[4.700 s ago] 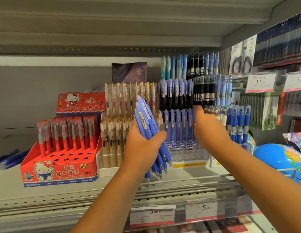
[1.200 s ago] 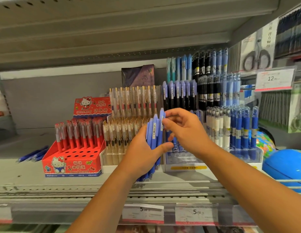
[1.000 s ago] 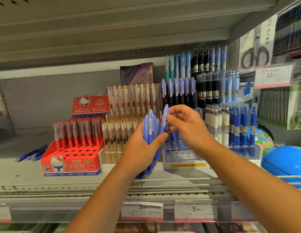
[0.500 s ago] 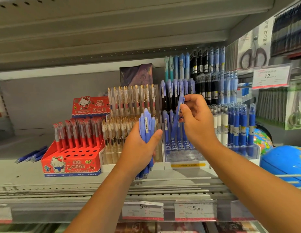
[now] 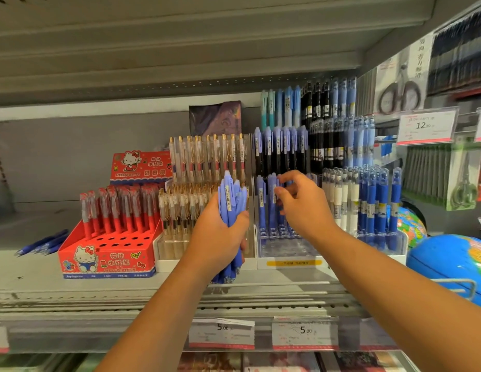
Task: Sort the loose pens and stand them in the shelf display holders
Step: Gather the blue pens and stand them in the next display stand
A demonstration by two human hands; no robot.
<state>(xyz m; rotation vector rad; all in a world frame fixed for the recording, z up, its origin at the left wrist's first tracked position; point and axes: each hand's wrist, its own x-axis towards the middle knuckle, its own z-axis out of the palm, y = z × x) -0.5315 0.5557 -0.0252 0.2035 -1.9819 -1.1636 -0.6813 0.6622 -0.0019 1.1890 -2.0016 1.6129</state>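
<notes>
My left hand (image 5: 216, 237) grips a bundle of periwinkle blue pens (image 5: 232, 202), held upright in front of the shelf. My right hand (image 5: 303, 208) reaches into the clear tiered display holder (image 5: 287, 251). Its thumb and forefinger pinch the top of one blue pen (image 5: 272, 200) standing in the holder's lower row, beside two others of the same kind. The row above holds more blue-topped pens (image 5: 279, 146). A few loose dark blue pens (image 5: 42, 244) lie flat on the shelf at the far left.
A red Hello Kitty box (image 5: 107, 260) of red pens stands at the left, then a holder of clear gold-clip pens (image 5: 180, 232). A holder of blue capped pens (image 5: 376, 208) and a globe (image 5: 448, 264) are at the right. Price tags (image 5: 220, 332) line the shelf edge.
My right hand drew one pen from the bundle, carried it right and lowered it into the holder's lower row. My left hand stayed put with the bundle.
</notes>
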